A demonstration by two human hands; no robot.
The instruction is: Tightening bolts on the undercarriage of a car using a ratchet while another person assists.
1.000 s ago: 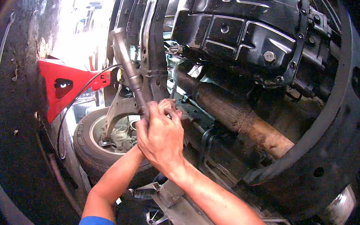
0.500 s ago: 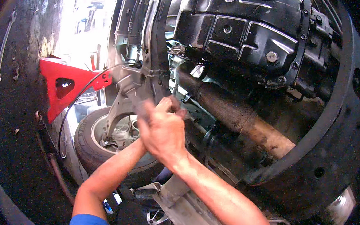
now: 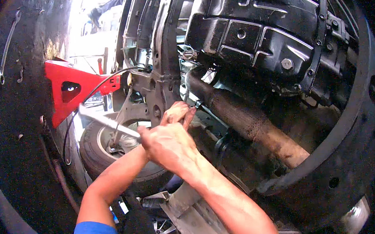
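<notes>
My right hand (image 3: 168, 147) is closed around a long silver metal bar tool (image 3: 108, 122), which slants up to the left toward the red bracket. Just behind it, partly hidden, my left hand (image 3: 174, 113) has curled fingers at the underside of the car, beside a dark steel crossmember (image 3: 166, 74); what they grip is hidden. To their right runs a rusty exhaust pipe (image 3: 282, 144). A tyre on a pale rim (image 3: 92, 144) sits behind my left forearm.
A large black oil pan (image 3: 259, 23) fills the upper right, with a curved dark frame (image 3: 350, 108) around it. At left, a red metal bracket (image 3: 59, 105), a dangling cable and a wrench (image 3: 10, 47) are by a dark upright. An alloy wheel (image 3: 166, 233) shows below.
The bar tool has swung from upright, through a blur, down to a leftward slant. My right hand has turned with it; my left hand stays near the same spot.
</notes>
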